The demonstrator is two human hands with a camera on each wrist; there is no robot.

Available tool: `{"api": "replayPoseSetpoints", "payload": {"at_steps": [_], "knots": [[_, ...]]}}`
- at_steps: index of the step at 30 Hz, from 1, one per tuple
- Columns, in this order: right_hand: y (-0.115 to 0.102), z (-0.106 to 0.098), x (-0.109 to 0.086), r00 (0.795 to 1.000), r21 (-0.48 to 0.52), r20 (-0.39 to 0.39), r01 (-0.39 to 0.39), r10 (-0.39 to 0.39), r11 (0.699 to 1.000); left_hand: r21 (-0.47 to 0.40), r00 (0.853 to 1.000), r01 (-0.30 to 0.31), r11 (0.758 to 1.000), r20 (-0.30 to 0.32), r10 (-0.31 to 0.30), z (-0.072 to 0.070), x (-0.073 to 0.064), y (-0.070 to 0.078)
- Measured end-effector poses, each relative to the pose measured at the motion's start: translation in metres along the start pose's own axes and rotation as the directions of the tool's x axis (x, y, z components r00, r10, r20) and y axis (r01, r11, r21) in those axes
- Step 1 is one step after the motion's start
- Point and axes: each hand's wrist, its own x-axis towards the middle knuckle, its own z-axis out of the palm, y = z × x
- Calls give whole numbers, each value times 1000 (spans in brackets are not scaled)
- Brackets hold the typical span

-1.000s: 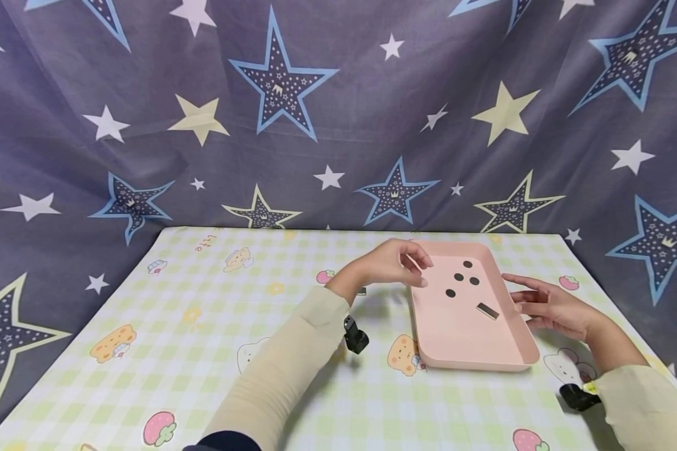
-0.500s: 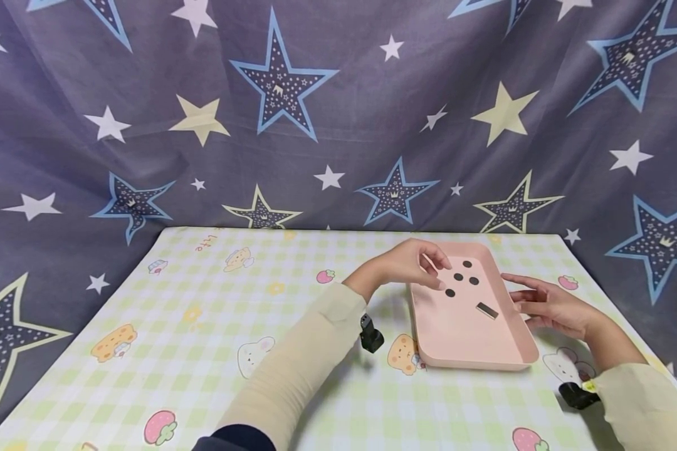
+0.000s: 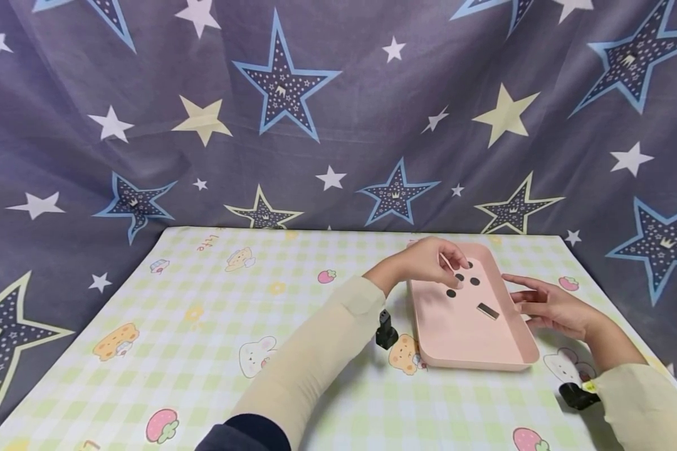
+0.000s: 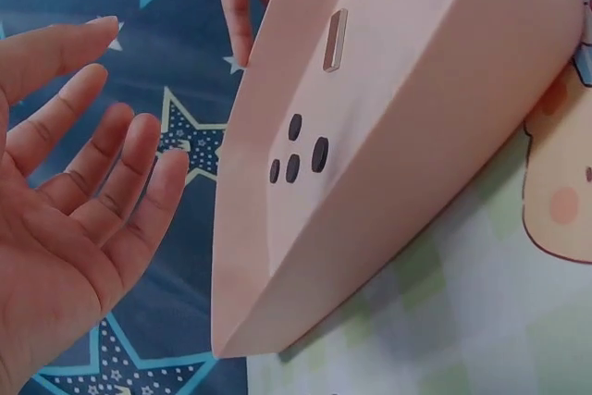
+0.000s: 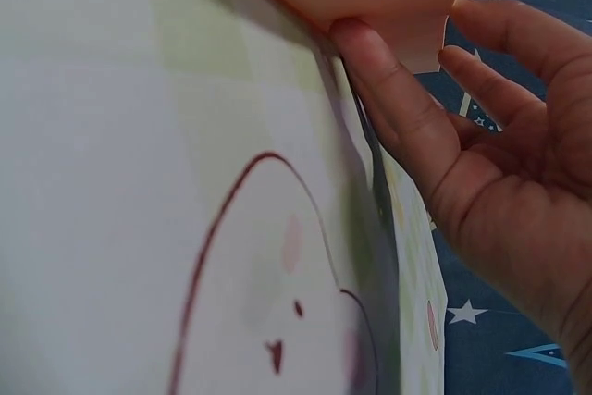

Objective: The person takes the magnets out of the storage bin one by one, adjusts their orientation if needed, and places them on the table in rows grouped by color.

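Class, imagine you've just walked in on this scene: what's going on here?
A person has both hands at a pink tray on a checked tablecloth. The left hand reaches over the tray, holding nothing, while the right hand touches its outer side. Inside lie four dark discs and one small rectangular piece, separate from one another.

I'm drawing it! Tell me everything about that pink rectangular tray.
The pale pink rectangular tray looks plastic, with rounded corners and low walls. It lies open side up on the green checked tablecloth, holding four round black discs and one small metallic-looking rectangular block. The right hand touches its outer right wall; the left hand hovers above its far end.
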Motion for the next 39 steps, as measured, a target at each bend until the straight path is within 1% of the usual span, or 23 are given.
{"api": "replayPoseSetpoints", "payload": {"at_steps": [6, 11, 15, 18, 22, 27, 31, 36, 39], "knots": [[-1, 1, -1, 1000, 8, 9, 1, -1, 1000, -57, 1000, 6, 998, 29, -4, 5, 11, 2], [-2, 1, -1, 1000, 16, 12, 12, -12, 1000, -75, 999, 25, 997, 36, -23, 10, 20, 1], [-1, 0, -1, 1000, 1, -11, 5, -5, 1000, -80, 997, 61, 995, 60, -56, 16, 27, -2], [0, 0, -1, 1000, 3, -6, 6, -6, 1000, -84, 994, 91, 992, 74, -85, 20, 32, -5], [1, -1, 0, 999, 22, 24, 26, -27, 999, -108, 990, 123, 987, 77, -115, 23, 36, -9], [2, -1, 1, 999, 39, 30, 32, -33, 999, -126, 986, 155, 980, 81, -146, 26, 41, -9], [2, -2, 1, 999, 47, 18, 28, -28, 999, -108, 986, 157, 982, 78, -149, 28, 45, -5], [2, -2, 0, 1000, 52, 14, 27, -28, 998, -58, 987, 139, 989, 93, -133, 33, 49, -1], [2, -2, 0, 999, 59, 23, 33, -34, 998, -58, 987, 129, 990, 99, -123, 37, 52, -1]]}}
